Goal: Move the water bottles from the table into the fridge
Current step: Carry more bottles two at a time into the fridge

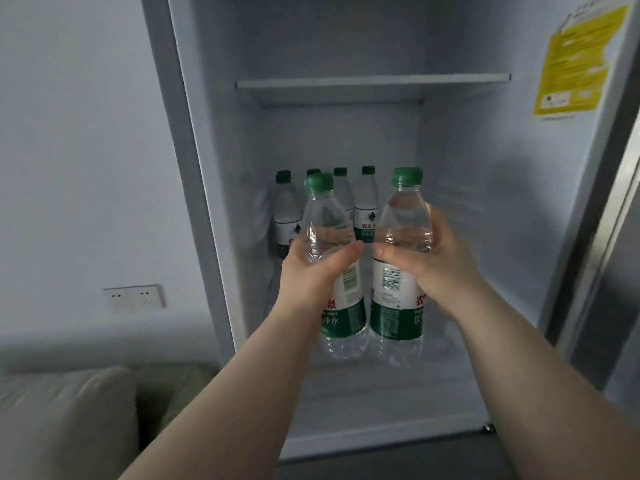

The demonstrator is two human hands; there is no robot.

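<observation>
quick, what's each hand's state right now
The left hand grips the left bottle.
The right hand grips the right bottle.

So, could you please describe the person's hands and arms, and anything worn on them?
Nothing worn is visible: the left hand and right hand show no gloves, rings, watch or bracelet, and no sleeves reach into view.
</observation>
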